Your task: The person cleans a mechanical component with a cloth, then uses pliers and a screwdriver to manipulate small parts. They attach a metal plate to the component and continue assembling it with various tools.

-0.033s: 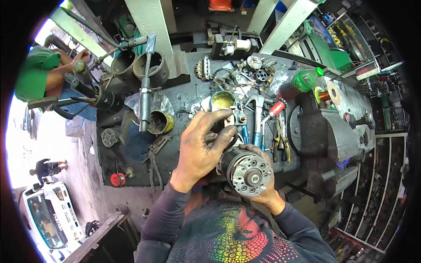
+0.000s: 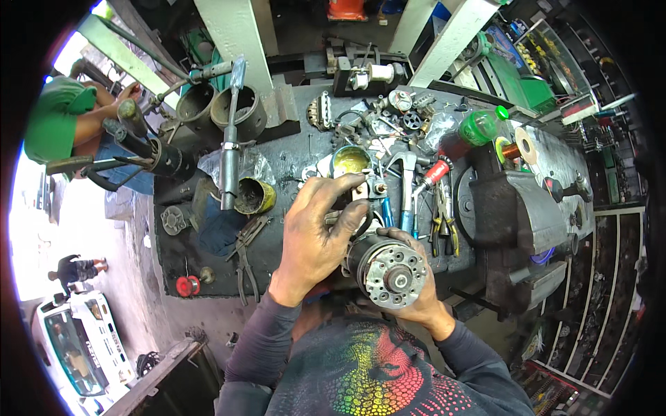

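Note:
A starter motor (image 2: 397,272) with a dark cylindrical body and a pale metal end plate full of holes is held above the near edge of the workbench, end plate toward me. My right hand (image 2: 429,295) grips it from the right and below, fingers over the top of the body. At its far end, my left hand (image 2: 312,225) curls thumb and index finger around a metal terminal (image 2: 360,192); whether both fingertips press on it is hard to see. Beside that sits a second terminal with a copper-coloured bolt (image 2: 380,188).
Beyond my hands lie a hammer (image 2: 404,184), pliers (image 2: 444,215), a yellow-lined can (image 2: 352,161) and loose metal parts. Pliers (image 2: 243,260) and a greasy tin (image 2: 255,196) are at left; a bottle (image 2: 472,132) and a vise (image 2: 520,211) at right. Another person (image 2: 69,125) sits far left.
The starter motor has shifted very slightly left in my right hand. My left thumb has moved a touch away from the index finger, toward me.

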Tool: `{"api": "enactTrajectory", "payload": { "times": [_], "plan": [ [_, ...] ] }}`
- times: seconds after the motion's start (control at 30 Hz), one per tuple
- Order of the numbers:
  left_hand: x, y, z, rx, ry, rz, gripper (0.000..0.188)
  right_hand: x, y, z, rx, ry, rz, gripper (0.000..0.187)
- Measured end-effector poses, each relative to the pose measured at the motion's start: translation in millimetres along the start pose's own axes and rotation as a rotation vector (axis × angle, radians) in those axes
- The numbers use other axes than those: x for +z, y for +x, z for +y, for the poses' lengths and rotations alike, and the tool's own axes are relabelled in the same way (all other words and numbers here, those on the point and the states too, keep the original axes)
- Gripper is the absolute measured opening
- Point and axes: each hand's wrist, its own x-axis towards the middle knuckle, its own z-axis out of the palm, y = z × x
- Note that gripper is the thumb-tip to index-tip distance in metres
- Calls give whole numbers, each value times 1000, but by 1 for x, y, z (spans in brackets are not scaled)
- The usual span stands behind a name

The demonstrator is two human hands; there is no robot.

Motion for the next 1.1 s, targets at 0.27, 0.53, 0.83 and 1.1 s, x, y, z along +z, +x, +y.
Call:
{"api": "enactTrajectory", "payload": {
  "times": [0.27, 0.53, 0.83, 1.1],
  "plan": [
    [-28, -31, 41, 193, -57, -151, 87, -44, 21, -45, -169, -161, -96, 111],
    [-20, -40, 48, 130, 66, -427, 93, -38, 24, -39, -214, -30, -70, 99],
    [-21, -48, 51, 32, 68, -390, 98, -41, 21, -33, -171, 71, -58, 118],
    [-10, -55, 57, -80, 22, -317, 93, -38, 18, -11, -59, 269, -40, 122]
  ]
}}
